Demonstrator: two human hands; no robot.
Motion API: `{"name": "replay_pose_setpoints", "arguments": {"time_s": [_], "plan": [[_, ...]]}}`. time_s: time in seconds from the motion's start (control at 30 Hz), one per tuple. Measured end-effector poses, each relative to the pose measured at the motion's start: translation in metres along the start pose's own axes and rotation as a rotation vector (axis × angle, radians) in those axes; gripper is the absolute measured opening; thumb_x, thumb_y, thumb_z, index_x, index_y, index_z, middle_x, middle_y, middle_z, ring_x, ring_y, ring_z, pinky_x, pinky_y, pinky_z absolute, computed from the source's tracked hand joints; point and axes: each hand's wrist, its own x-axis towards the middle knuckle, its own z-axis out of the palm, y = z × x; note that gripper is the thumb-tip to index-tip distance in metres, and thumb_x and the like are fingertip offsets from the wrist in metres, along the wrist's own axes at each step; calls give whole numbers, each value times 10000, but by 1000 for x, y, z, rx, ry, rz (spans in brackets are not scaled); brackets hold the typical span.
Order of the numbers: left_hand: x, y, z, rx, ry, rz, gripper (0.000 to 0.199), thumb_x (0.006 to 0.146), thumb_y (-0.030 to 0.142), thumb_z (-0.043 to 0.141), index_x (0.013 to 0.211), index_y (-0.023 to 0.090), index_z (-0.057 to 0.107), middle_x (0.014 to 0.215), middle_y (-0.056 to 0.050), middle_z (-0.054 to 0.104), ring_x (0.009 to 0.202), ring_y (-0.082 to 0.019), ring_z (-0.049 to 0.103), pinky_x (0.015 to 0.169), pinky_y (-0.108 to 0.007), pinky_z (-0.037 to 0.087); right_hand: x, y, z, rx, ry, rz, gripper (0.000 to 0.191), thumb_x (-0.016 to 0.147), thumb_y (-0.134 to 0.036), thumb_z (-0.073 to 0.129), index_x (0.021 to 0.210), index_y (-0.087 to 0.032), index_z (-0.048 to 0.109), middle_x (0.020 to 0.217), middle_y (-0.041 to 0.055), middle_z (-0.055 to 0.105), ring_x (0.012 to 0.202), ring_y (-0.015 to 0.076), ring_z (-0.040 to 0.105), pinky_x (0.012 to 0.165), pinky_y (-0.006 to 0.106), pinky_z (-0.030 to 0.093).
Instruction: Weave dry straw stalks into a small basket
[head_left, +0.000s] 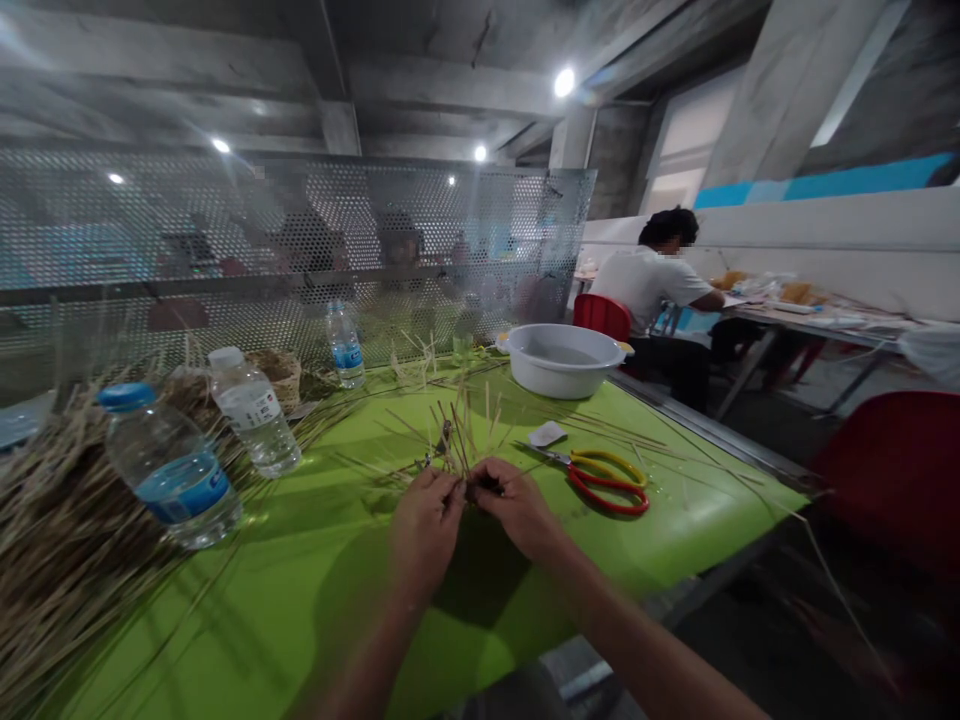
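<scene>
My left hand (429,515) and my right hand (517,500) meet over the middle of the green table, fingers pinched close together. Between them they grip a small bundle of straw strips (459,440), whose loose ends fan up and outward. My fingers hide the part where the strips come together. To the right of my right hand lie scissors (609,480) with one yellow and one red handle, blades pointing left. A small white piece (547,433) rests just behind the blades.
Three plastic bottles (180,480) and a large heap of straw (67,540) occupy the left. A white basin (564,360) stands at the back right, before a perforated metal screen (300,230). Loose strips lie along the right edge. Beyond, a person (645,280) sits at another table.
</scene>
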Motion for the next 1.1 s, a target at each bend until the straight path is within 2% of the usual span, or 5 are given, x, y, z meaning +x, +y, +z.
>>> {"name": "replay_pose_setpoints", "arguments": {"time_s": [0.23, 0.37, 0.57, 0.8, 1.1], "plan": [[3, 6, 1, -85, -5, 18, 240, 926, 247, 441, 761, 208, 612, 817, -36, 580, 759, -185, 560, 690, -285, 411, 0, -3, 1, 145, 61, 75, 87, 738, -262, 637, 776, -202, 586, 667, -41, 532, 624, 134, 466, 598, 249, 367], [3, 5, 2, -100, -30, 33, 266, 932, 266, 428, 717, 209, 573, 792, -28, 553, 759, -185, 548, 688, -285, 407, 1, -5, 0, 214, 31, 92, 88, 747, -271, 621, 793, -198, 634, 696, -24, 575, 633, 135, 489, 600, 249, 383], [2, 4, 2, -93, -27, 33, 254, 930, 253, 435, 725, 207, 579, 786, -24, 545, 761, -184, 538, 690, -290, 405, 2, -9, -2, 208, 40, 97, 136, 750, -341, 663, 767, -206, 650, 680, -19, 581, 610, 140, 494, 565, 251, 390], [1, 6, 2, -132, -42, 7, 275, 921, 253, 445, 690, 202, 585, 776, -25, 558, 733, -176, 544, 680, -291, 399, 3, -9, -1, 227, 43, 89, 132, 743, -327, 656, 730, -201, 621, 641, -28, 558, 615, 142, 505, 622, 265, 419], [1, 4, 4, -270, 73, -91, 255, 898, 299, 472, 731, 203, 639, 770, -26, 624, 752, -190, 568, 690, -288, 417, 3, -10, 0, 169, 80, 60, 166, 778, -343, 613, 700, -204, 565, 635, -39, 488, 590, 131, 432, 559, 248, 373]]}}
